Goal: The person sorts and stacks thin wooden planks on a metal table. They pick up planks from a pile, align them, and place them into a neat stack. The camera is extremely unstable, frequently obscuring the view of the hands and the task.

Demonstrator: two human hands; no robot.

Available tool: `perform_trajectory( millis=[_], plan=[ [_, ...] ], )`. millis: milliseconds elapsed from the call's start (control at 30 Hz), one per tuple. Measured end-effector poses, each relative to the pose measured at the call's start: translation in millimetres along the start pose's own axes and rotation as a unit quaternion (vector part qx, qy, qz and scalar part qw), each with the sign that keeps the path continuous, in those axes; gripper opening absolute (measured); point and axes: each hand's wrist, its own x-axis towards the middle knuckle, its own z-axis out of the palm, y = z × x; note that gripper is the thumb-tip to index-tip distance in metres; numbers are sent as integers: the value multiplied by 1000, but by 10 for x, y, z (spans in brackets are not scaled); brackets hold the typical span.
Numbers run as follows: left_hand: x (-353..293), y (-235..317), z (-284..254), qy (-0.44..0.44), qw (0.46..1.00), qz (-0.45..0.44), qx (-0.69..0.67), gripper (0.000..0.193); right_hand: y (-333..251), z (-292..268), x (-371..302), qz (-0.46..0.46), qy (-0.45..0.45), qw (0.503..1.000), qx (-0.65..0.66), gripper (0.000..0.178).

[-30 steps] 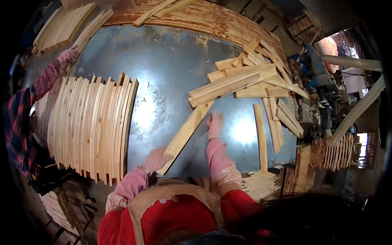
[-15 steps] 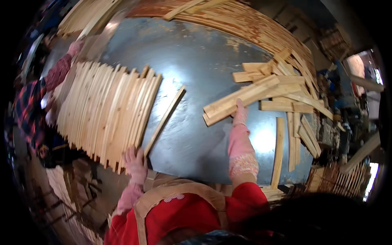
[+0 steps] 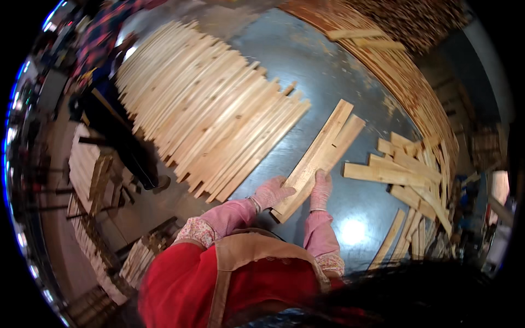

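Both my hands wear light pink gloves. My left hand (image 3: pixel 272 193) is closed on the near left edge of a few pale wooden slats (image 3: pixel 324 152). My right hand (image 3: pixel 321 190) grips their right edge, thumb on top, fingers hidden. The slats slant away from me over the grey metal table (image 3: pixel 383 116), their far ends slightly fanned apart. How many lie beneath the top ones I cannot tell. To their left, a wide row of slats (image 3: pixel 219 112) lies side by side, its ends uneven, with a strip of bare table between.
A loose heap of slats (image 3: pixel 404 174) covers the table's right side. Stacked reddish-brown boards (image 3: pixel 377 60) line the far right edge, two slats on top. Someone in a plaid sleeve (image 3: pixel 106 30) stands at the far left. Wood stacks (image 3: pixel 90 164) stand on the floor at left.
My right hand has brought the slats from the heap leftward, toward the row. My left hand has left the row's near end and taken hold of them. The view has turned.
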Motion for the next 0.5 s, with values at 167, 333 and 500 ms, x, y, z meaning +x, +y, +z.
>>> perform_trajectory(
  millis=[167, 333, 500],
  plan=[
    [-619, -289, -604, 108, 963, -45, 244, 59, -12, 672, -273, -24, -69, 974, -214, 67],
    [-1267, -1040, -1214, 328, 910, 77, 242, 72, -53, 1588, -894, -139, -175, 921, -319, 84],
    [-1288, -1098, -2398, 549, 833, -69, 15, 72, 354, 599, -203, -24, -67, 960, -269, 58]
  ],
)
